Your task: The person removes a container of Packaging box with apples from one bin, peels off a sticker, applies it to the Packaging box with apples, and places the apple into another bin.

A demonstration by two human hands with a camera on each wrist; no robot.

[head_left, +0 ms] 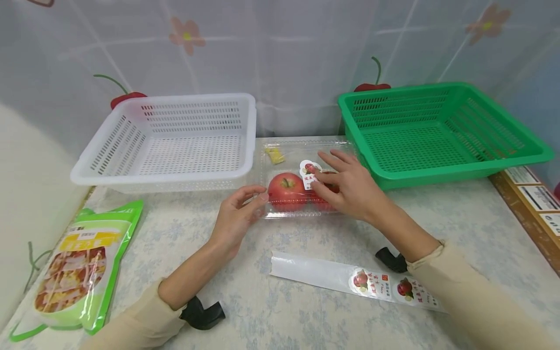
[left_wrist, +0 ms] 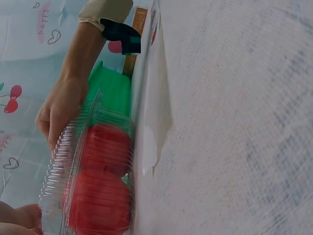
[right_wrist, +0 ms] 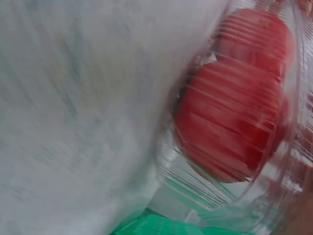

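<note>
A clear plastic clamshell box [head_left: 290,144] with red apples [head_left: 286,191] and a small yellow packet [head_left: 274,155] inside lies between the baskets. My left hand [head_left: 238,211] holds the box's near left corner between thumb and fingers. Over the lid, my right hand [head_left: 352,184] touches a white apple-print sticker [head_left: 308,170] with thumb and fingertips, its other fingers spread. Part of the sticker and the right-hand apple are hidden under that hand. In the left wrist view the right hand [left_wrist: 66,107] reaches down onto the lid, and both apples [left_wrist: 100,200] show through the ribbed side.
A white basket [head_left: 162,179] stands at the back left, a green basket [head_left: 455,175] at the back right. Nearer lies a backing strip with apple stickers [head_left: 319,276], partly under the right sleeve. A green-edged food bag [head_left: 83,267] lies at the left.
</note>
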